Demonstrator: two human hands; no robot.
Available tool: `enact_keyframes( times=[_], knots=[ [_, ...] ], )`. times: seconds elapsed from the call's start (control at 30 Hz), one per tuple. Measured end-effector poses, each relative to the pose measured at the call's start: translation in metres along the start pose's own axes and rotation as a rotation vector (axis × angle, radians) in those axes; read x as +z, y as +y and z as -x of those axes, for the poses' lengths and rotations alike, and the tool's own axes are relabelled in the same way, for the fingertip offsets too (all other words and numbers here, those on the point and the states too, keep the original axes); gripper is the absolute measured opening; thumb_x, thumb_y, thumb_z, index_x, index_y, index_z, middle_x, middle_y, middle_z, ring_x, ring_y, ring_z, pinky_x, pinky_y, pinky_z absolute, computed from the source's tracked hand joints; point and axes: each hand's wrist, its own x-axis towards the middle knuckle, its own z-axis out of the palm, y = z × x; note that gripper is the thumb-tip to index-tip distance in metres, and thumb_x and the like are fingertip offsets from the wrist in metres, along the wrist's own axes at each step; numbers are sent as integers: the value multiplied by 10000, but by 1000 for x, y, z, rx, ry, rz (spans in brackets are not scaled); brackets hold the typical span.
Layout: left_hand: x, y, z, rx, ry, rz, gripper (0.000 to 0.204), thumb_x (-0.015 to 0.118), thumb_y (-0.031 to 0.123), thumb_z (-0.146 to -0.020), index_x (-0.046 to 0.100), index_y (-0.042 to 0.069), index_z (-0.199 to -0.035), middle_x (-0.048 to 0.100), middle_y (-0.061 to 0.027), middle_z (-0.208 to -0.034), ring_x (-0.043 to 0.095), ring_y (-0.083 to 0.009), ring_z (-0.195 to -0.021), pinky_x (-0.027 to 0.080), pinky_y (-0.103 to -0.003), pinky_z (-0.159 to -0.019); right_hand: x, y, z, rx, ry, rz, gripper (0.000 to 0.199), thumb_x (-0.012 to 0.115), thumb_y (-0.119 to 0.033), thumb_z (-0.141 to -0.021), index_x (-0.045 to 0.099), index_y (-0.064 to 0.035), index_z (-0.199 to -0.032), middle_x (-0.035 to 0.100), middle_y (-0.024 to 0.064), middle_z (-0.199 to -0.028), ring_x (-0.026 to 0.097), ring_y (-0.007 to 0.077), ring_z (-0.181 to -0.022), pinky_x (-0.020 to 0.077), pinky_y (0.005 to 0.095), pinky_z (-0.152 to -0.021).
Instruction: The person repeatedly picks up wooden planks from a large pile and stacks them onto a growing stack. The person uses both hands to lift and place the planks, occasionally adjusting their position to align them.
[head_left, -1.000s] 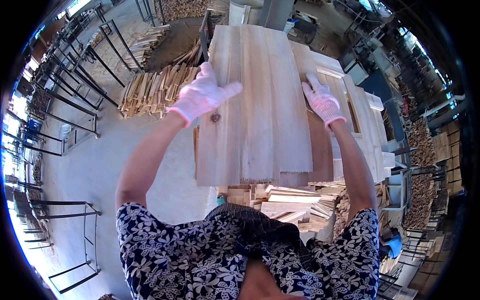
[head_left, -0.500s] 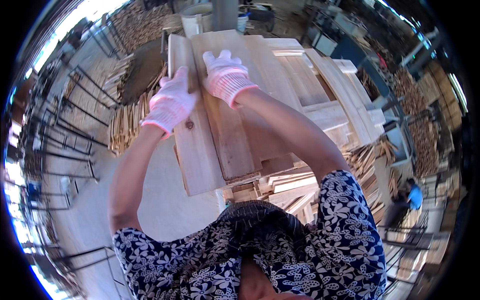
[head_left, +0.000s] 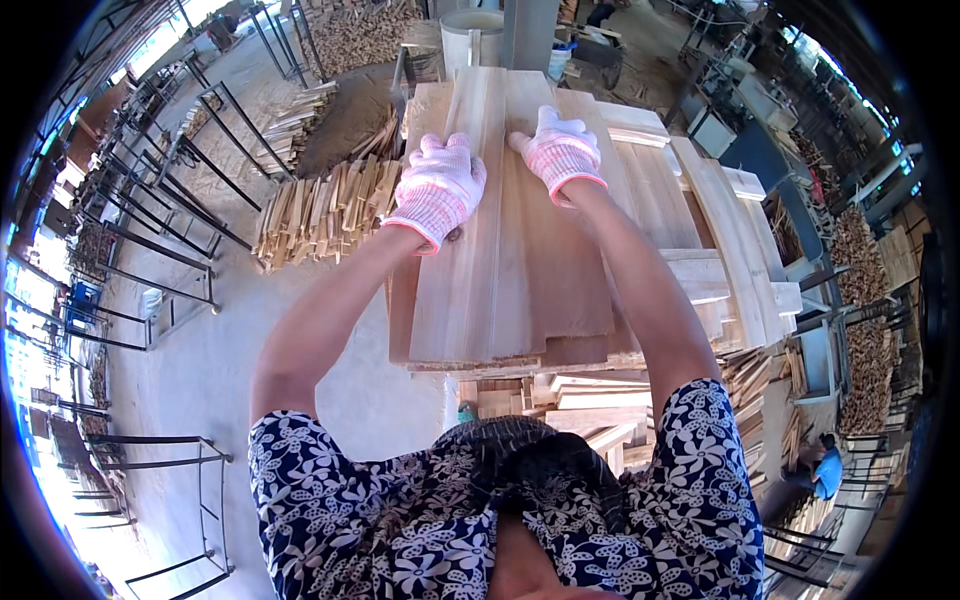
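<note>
Both my hands wear pink-and-white knit gloves and lie on a stack of pale, wide wooden boards. My left hand [head_left: 441, 188] presses on the left-hand board [head_left: 460, 290], its fingers pointing toward the far end. Further right, my right hand [head_left: 563, 152] rests on the neighbouring board [head_left: 565, 270], fingers stretched forward and thumb apart. The two boards lie side by side, their long edges close together. A darker board edge [head_left: 400, 325] shows beneath at the left. Parts of the fingertips are hard to make out.
More boards [head_left: 725, 235] lie crossed and stacked to the right. Bundled wood strips [head_left: 330, 205] are at the left, near black metal racks [head_left: 185, 225]. A white bucket [head_left: 470, 35] and a post [head_left: 528, 35] stand at the far end. A person in blue [head_left: 828, 470] is at far right.
The left board, tilted and apart before, now lies flat against its neighbour. My left hand has shifted from its outer edge onto its top. The whole view has swung, moving the stack rightward.
</note>
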Motion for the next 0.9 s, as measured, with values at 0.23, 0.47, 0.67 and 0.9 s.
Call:
enact_keyframes(
  times=[0.23,0.47,0.67,0.9],
  knots=[
    [-20,30,6,43,-205,-58,1076,665,733,-769,391,-25,-1481,431,-265,-1469,433,-419,-1382,422,-492,-1104,5,54,-60,-169,36,-316,679,640,-486,-920,465,-94,-1446,647,233,-1290,621,347,-1222,482,411,-1024],
    [-33,14,3,-20,-284,-116,1004,659,615,-809,324,-22,-1509,389,-274,-1490,402,-413,-1403,422,-514,-1086,-36,86,-19,-264,58,-326,683,610,-450,-954,438,-74,-1498,578,204,-1422,557,346,-1308,432,406,-1079],
    [-22,32,1,24,-248,-149,960,640,551,-839,284,-22,-1522,379,-286,-1481,386,-416,-1412,415,-524,-1085,-40,226,-52,-101,43,-395,668,632,-425,-955,459,-67,-1491,565,197,-1441,525,307,-1344,391,372,-1115],
    [-22,23,-6,-48,-254,-100,908,673,474,-838,286,32,-1531,370,-274,-1490,391,-424,-1400,418,-531,-1081,12,203,-58,-230,70,-204,656,585,-464,-952,514,-57,-1462,553,240,-1442,499,327,-1371,382,380,-1124]
  ],
)
